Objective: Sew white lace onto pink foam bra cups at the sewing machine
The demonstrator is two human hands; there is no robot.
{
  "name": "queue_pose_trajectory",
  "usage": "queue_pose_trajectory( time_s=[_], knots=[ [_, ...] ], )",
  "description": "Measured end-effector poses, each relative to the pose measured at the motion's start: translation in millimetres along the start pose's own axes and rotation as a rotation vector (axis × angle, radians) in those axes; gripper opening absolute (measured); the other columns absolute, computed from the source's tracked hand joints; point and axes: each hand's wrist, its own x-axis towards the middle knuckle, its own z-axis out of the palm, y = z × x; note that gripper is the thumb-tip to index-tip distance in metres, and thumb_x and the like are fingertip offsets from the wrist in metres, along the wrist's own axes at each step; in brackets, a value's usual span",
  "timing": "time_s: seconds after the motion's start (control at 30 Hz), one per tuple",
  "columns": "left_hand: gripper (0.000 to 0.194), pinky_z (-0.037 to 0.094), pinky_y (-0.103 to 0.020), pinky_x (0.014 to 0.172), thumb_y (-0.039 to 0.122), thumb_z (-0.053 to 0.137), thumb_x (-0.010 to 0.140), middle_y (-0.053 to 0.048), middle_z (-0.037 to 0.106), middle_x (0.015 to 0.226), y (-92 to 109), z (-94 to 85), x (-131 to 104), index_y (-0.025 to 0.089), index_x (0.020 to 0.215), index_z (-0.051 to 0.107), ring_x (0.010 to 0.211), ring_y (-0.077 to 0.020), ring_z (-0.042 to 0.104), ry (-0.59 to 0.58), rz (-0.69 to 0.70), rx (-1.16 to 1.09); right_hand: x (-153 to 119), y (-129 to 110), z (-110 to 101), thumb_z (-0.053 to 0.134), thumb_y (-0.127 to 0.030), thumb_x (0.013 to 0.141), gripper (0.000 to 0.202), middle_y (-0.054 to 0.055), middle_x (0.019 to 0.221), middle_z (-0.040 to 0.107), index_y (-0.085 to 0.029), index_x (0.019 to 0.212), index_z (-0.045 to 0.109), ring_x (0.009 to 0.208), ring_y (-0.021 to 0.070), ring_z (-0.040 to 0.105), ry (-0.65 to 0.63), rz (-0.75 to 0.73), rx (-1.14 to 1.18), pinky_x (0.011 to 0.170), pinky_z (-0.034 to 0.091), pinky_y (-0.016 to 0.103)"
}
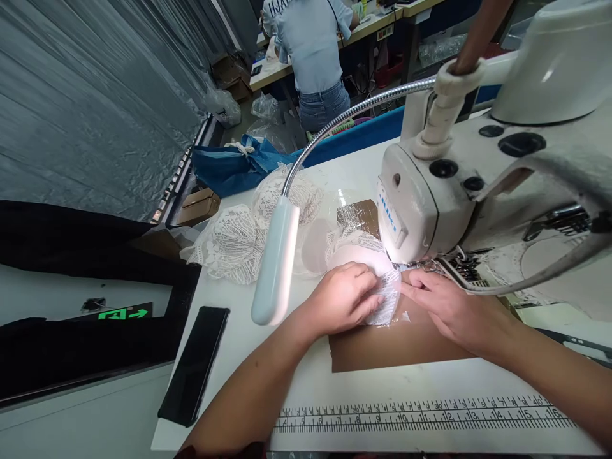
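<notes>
A piece of white lace fabric (pixel 386 296) with a pale pink cup-shaped part lies under the needle area of a white sewing machine (pixel 411 204). My left hand (pixel 348 296) rests on it from the left, fingers curled and pressing the lace near its edge. On the other side, my right hand (pixel 456 309) lies low on the brown plate (pixel 396 350), fingers stretched toward the needle. Its foremost fingertip touches the right edge of the lace. The machine head hides part of the stitching point.
A lamp (pixel 277 261) on a bendable metal neck hangs left of my hands. Behind it lie white lace pieces (pixel 234 245). A black phone (pixel 194 366) lies at left, and a printed ruler (pixel 421 414) runs along the front edge. Another person (pixel 313 57) works beyond.
</notes>
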Motion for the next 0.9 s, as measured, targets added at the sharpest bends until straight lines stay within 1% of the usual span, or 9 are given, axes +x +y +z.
queue_pose_trajectory(
  time_s=[0.07, 0.13, 0.2, 0.33, 0.47, 0.63, 0.73, 0.83, 0.9],
  knots=[
    [0.032, 0.05, -0.034, 0.084, 0.037, 0.048, 0.097, -0.013, 0.067, 0.11, -1.6, 1.5, -0.8, 0.013, 0.111, 0.064, 0.096, -0.0226, 0.06, 0.03, 0.076, 0.033, 0.4, -3.0, -1.5, 0.035, 0.003, 0.081, 0.057, 0.008, 0.104, 0.068, -0.022, 0.123, 0.064, 0.084, 0.0184, 0.062, 0.015, -0.023, -0.049, 0.073, 0.048, 0.031],
    [0.041, 0.047, -0.039, 0.093, 0.037, 0.047, 0.098, -0.014, 0.064, 0.129, -3.9, 4.6, -1.2, 0.012, 0.127, 0.06, 0.109, -0.0259, 0.058, 0.04, 0.171, 0.095, -0.5, -5.3, -3.3, 0.036, 0.003, 0.078, 0.055, 0.009, 0.101, 0.067, -0.018, 0.121, 0.064, 0.08, 0.0184, 0.061, 0.028, -0.044, -0.127, 0.068, 0.045, 0.031],
    [0.044, 0.044, -0.042, 0.098, 0.037, 0.045, 0.099, -0.013, 0.059, 0.138, -6.2, 8.1, -1.7, 0.011, 0.133, 0.057, 0.119, -0.0281, 0.055, 0.024, 0.234, 0.154, -1.2, -7.0, -5.7, 0.038, 0.003, 0.076, 0.054, 0.009, 0.098, 0.067, -0.017, 0.12, 0.064, 0.076, 0.0184, 0.06, 0.033, -0.051, -0.19, 0.066, 0.042, 0.032],
    [0.045, 0.042, -0.042, 0.1, 0.037, 0.042, 0.101, -0.011, 0.058, 0.142, -7.6, 10.6, -4.3, 0.011, 0.135, 0.058, 0.123, -0.0279, 0.053, -0.005, 0.25, 0.22, 1.4, -9.7, -12.5, 0.042, 0.005, 0.071, 0.054, 0.005, 0.089, 0.066, -0.02, 0.111, 0.067, 0.074, 0.0179, 0.058, 0.039, -0.041, -0.205, 0.066, 0.038, 0.032],
    [0.047, 0.042, -0.042, 0.099, 0.039, 0.042, 0.101, -0.012, 0.057, 0.142, -6.2, 9.2, -5.4, 0.01, 0.135, 0.057, 0.121, -0.0277, 0.054, -0.009, 0.235, 0.237, 4.9, -10.4, -15.5, 0.043, 0.003, 0.073, 0.047, 0.005, 0.085, 0.064, -0.02, 0.103, 0.07, 0.074, 0.0182, 0.057, 0.026, -0.036, -0.192, 0.065, 0.038, 0.031],
    [0.05, 0.043, -0.044, 0.092, 0.043, 0.041, 0.101, -0.012, 0.055, 0.144, -4.5, 13.6, -2.7, 0.011, 0.136, 0.057, 0.114, -0.0296, 0.054, 0.025, 0.183, 0.273, -0.8, -5.6, -0.9, 0.044, -0.003, 0.077, 0.051, 0.007, 0.094, 0.069, -0.024, 0.116, 0.069, 0.074, 0.0184, 0.058, 0.06, 0.023, -0.274, 0.066, 0.041, 0.032],
    [0.052, 0.042, -0.045, 0.092, 0.045, 0.04, 0.1, -0.014, 0.056, 0.143, -4.1, 17.2, -1.5, 0.011, 0.136, 0.057, 0.114, -0.0304, 0.053, 0.049, 0.161, 0.284, -5.1, -0.9, 8.3, 0.046, -0.007, 0.08, 0.052, 0.007, 0.092, 0.068, -0.028, 0.121, 0.068, 0.072, 0.0191, 0.059, 0.066, 0.084, -0.301, 0.066, 0.042, 0.033],
    [0.051, 0.041, -0.046, 0.095, 0.045, 0.04, 0.101, -0.015, 0.056, 0.142, -3.8, 18.0, -1.9, 0.011, 0.134, 0.058, 0.116, -0.0302, 0.052, 0.066, 0.153, 0.272, -6.5, 2.7, 6.8, 0.044, -0.009, 0.085, 0.049, 0.007, 0.097, 0.067, -0.028, 0.124, 0.066, 0.074, 0.0189, 0.059, 0.032, 0.105, -0.262, 0.067, 0.042, 0.033],
    [0.048, 0.04, -0.046, 0.096, 0.043, 0.041, 0.1, -0.015, 0.057, 0.141, -3.6, 16.8, -2.9, 0.012, 0.132, 0.059, 0.117, -0.0299, 0.052, 0.066, 0.159, 0.253, -6.7, 4.2, 0.4, 0.042, -0.007, 0.086, 0.051, 0.007, 0.103, 0.066, -0.027, 0.127, 0.063, 0.078, 0.0185, 0.059, -0.005, 0.048, -0.195, 0.067, 0.041, 0.032]
  ],
)
